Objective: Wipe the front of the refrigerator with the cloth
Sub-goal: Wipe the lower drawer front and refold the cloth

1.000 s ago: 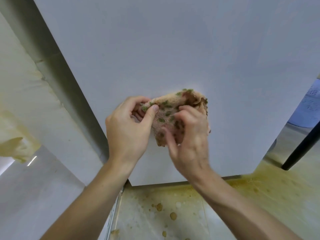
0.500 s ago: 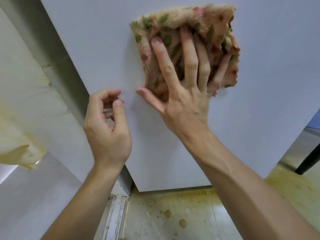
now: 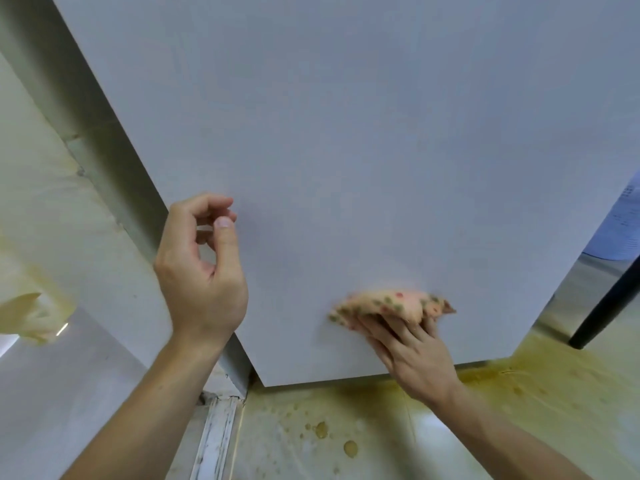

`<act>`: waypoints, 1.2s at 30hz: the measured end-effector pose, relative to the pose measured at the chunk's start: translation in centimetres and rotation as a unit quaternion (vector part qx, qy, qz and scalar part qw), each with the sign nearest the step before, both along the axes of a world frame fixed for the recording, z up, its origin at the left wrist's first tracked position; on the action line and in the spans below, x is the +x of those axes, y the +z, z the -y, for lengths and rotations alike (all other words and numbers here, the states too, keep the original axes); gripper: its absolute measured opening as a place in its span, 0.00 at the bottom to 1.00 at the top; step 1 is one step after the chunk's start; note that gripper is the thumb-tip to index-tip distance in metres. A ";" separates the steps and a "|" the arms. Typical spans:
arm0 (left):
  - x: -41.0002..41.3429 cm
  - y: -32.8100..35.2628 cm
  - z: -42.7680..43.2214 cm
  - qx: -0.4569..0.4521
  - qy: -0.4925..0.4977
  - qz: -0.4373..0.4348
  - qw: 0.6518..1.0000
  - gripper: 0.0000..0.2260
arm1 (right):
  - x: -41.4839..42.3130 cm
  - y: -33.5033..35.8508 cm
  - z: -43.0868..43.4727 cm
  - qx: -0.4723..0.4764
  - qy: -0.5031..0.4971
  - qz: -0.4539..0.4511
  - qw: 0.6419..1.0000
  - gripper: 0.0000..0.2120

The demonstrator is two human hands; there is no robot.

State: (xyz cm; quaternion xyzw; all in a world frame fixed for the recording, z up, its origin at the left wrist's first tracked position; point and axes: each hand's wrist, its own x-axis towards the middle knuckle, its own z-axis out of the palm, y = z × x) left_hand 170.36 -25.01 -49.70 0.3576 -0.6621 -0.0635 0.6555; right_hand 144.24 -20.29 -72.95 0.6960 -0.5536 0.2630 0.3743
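No legible text, brand, number or sign to be read, faint dark markings seen on the pale blue object (image 3: 620,223) at right edge, too blurred to make out

Probably a home kitchen: white refrigerator (image 3: 346,133) standing on stained floor tiles (image 3: 519,410)

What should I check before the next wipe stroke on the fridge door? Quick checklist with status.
1. Cloth pressed flat on the fridge door: ok, the right hand holds it against the panel with spread fingers.
2. Cloth bunched or spread: not ok, it looks crumpled into a narrow strip.
3. Left hand clear of the stroke path: ok, loosely curled, empty, off to the side.
4. Room to stroke upward: ok, bare panel above the cloth.
5. Door already clean above: cannot tell, no marks visible.
6. Floor footing: not ok, yellow stains and droplets below the door.
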 end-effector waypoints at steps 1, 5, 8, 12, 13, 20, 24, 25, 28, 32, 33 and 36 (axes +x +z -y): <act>0.1 -0.1 0.1 0.002 0.003 0.001 1.000 0.09 | -1.0 -1.2 -0.9 0.024 -0.006 -0.005 1.000 0.24; 0.4 -0.5 0.5 -0.022 0.030 0.029 0.999 0.08 | -2.8 0.2 -2.0 0.041 -0.031 -0.025 0.998 0.25; 0.5 -0.9 0.7 -0.085 0.088 0.111 0.986 0.08 | -2.5 6.1 -0.5 -0.056 -0.029 0.033 0.997 0.26; -0.1 -1.7 1.4 -0.126 0.151 0.249 0.948 0.22 | -1.1 17.8 1.5 -0.196 -0.016 0.100 0.975 0.24; -0.3 -1.9 1.5 -0.122 0.152 0.263 0.945 0.26 | -0.9 20.2 1.9 -0.223 -0.006 0.115 0.968 0.23; -0.3 -2.2 2.0 -0.133 0.153 0.264 0.943 0.29 | -0.2 22.9 3.9 -0.312 -0.010 0.137 0.940 0.19; -0.6 -2.4 2.1 -0.135 0.156 0.257 0.944 0.29 | -1.7 18.5 2.9 -0.295 0.041 0.120 0.947 0.17; -0.7 -2.4 2.1 -0.134 0.156 0.256 0.945 0.29 | -2.3 16.0 2.1 -0.269 0.043 0.108 0.956 0.17; -0.9 -2.4 2.0 -0.132 0.151 0.252 0.947 0.29 | -5.0 6.4 -0.9 -0.144 0.031 0.043 0.988 0.19; -1.1 -2.5 1.8 -0.131 0.142 0.246 0.950 0.29 | -8.4 -0.4 -4.6 0.006 -0.003 -0.006 1.000 0.29; -1.3 -2.6 1.8 -0.127 0.140 0.244 0.951 0.29 | -8.5 -0.5 -4.9 0.025 -0.006 -0.001 1.000 0.31; -1.9 -2.9 1.5 -0.115 0.153 0.238 0.952 0.31 | -8.1 1.4 -4.6 0.044 0.011 0.043 0.998 0.28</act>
